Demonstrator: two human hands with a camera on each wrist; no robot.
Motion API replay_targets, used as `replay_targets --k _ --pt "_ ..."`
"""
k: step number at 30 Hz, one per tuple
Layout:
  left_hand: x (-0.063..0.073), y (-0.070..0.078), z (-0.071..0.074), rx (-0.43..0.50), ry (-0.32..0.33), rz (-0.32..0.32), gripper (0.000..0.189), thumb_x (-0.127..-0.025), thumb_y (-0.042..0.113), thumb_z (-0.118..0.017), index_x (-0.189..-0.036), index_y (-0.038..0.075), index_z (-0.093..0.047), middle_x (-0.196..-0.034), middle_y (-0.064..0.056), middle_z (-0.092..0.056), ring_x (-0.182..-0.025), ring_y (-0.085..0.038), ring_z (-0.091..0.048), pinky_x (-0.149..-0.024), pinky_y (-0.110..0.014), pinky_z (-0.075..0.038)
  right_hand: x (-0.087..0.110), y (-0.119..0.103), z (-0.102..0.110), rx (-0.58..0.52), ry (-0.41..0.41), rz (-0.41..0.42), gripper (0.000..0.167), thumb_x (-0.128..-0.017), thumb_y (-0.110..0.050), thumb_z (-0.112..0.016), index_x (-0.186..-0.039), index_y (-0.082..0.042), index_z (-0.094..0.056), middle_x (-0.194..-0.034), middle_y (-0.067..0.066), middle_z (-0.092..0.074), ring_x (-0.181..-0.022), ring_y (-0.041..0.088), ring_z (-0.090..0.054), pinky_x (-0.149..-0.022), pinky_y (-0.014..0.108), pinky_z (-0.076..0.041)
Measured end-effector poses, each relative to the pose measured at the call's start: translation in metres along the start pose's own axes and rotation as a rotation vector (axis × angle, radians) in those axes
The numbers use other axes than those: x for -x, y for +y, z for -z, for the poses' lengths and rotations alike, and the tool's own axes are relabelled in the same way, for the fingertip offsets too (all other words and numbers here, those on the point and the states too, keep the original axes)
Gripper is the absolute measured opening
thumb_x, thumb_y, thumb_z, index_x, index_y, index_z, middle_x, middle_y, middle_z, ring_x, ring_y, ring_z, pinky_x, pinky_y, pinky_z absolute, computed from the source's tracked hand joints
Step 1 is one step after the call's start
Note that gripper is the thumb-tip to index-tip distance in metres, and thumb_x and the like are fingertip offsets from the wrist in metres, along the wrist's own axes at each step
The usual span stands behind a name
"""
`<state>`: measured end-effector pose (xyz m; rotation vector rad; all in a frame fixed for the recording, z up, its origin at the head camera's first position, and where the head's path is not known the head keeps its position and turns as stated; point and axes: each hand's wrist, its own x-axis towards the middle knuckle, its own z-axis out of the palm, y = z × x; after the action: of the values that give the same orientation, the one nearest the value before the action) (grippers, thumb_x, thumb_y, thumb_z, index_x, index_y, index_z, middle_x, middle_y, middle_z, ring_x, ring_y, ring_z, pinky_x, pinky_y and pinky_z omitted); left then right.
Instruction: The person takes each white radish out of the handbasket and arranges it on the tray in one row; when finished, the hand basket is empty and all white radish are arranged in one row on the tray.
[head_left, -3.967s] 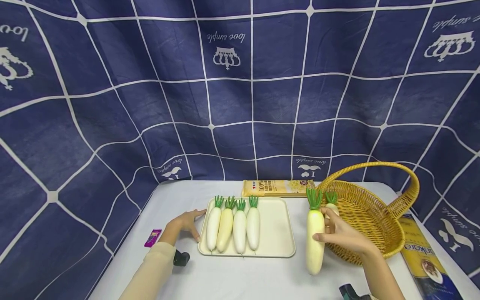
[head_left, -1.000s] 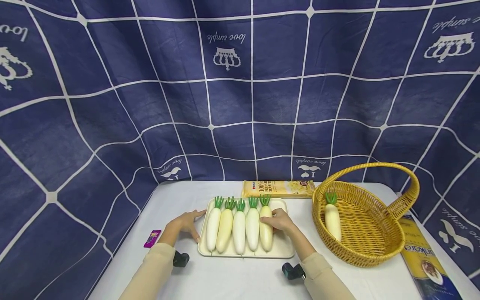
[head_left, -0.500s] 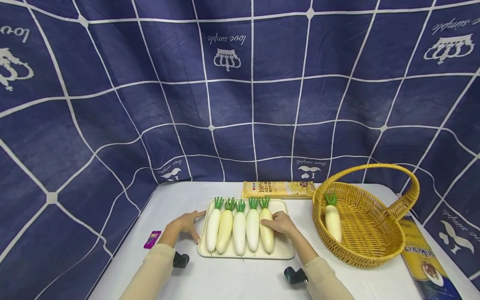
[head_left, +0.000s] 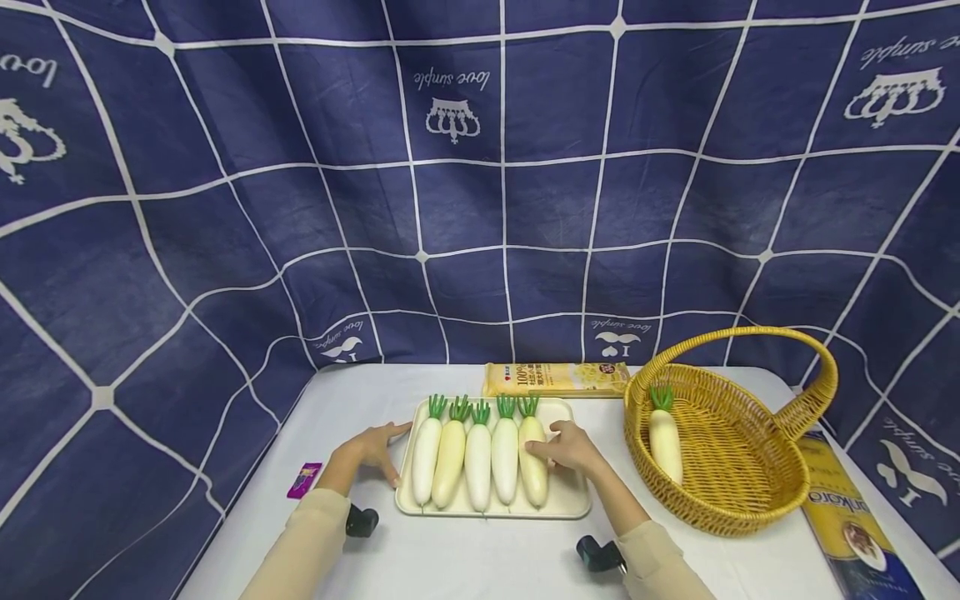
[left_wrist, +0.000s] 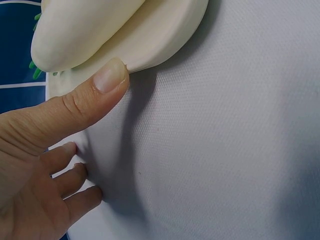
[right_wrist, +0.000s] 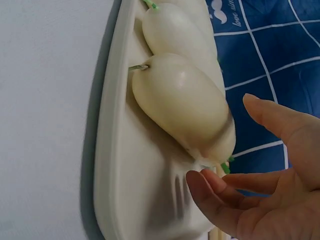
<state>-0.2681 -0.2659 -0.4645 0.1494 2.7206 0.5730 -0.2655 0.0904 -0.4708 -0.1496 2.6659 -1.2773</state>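
Note:
Several white radishes with green tops lie side by side on a cream tray (head_left: 570, 500). The rightmost radish (head_left: 534, 487) is slightly yellowish. Beside it is my right hand (head_left: 570, 448), thumb and fingers spread; the right wrist view shows a gap between them and the nearest radish (right_wrist: 182, 100). My left hand (head_left: 369, 448) stays at the tray's left edge. In the left wrist view its thumb (left_wrist: 75, 105) touches the tray rim, while the other fingers hang loosely over the tablecloth. One more radish (head_left: 665, 446) lies inside the wicker basket (head_left: 727, 467), along its left side.
A yellow food packet (head_left: 555, 379) lies behind the tray. Right of the basket is a blue and yellow package (head_left: 855, 517). A small purple packet (head_left: 304, 481) sits at the table's left. Blue checked cloth (head_left: 555, 208) hangs around the back and sides.
The right hand carried a radish from the basket side leftward onto the tray's right part. Since then it has let go and drawn slightly right. The left hand has not moved.

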Motion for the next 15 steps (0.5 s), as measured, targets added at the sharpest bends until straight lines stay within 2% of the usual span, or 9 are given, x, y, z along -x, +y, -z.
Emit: replay_targets --k 4,9,15 --pt "0.001 0.002 0.001 0.001 0.001 0.008 0.108 -0.047 0.017 -0.091 -0.143 0.012 -0.040 -0.144 -0.033 -0.030 -0.130 -0.053 -0.030 -0.104 -0.065 -0.026 0.007 -0.004 0.009 0.036 0.012 0.034 0.073 -0.076 -0.032 -0.073 -0.122 0.018 -0.047 -0.076 0.008 -0.064 -0.062 0.017 -0.058 -0.053 0.026 -0.048" --pt "-0.001 0.000 0.001 0.015 -0.005 0.012 0.111 -0.043 0.021 -0.092 -0.143 0.015 -0.042 -0.144 -0.032 -0.031 -0.129 -0.054 -0.030 -0.104 -0.066 -0.026 0.017 -0.009 0.024 0.090 0.023 0.090 0.068 -0.077 -0.030 -0.073 -0.120 0.018 -0.050 -0.087 0.014 -0.065 -0.074 0.021 -0.060 -0.060 0.031 -0.053" --pt "0.000 0.000 0.003 0.018 -0.011 0.004 0.114 -0.040 0.028 -0.092 -0.142 0.018 -0.042 -0.143 -0.033 -0.031 -0.129 -0.055 -0.029 -0.103 -0.067 -0.025 0.027 -0.010 0.042 0.118 0.013 0.155 0.066 -0.078 -0.029 -0.073 -0.122 0.016 -0.051 -0.091 0.016 -0.066 -0.082 0.025 -0.063 -0.066 0.034 -0.054"
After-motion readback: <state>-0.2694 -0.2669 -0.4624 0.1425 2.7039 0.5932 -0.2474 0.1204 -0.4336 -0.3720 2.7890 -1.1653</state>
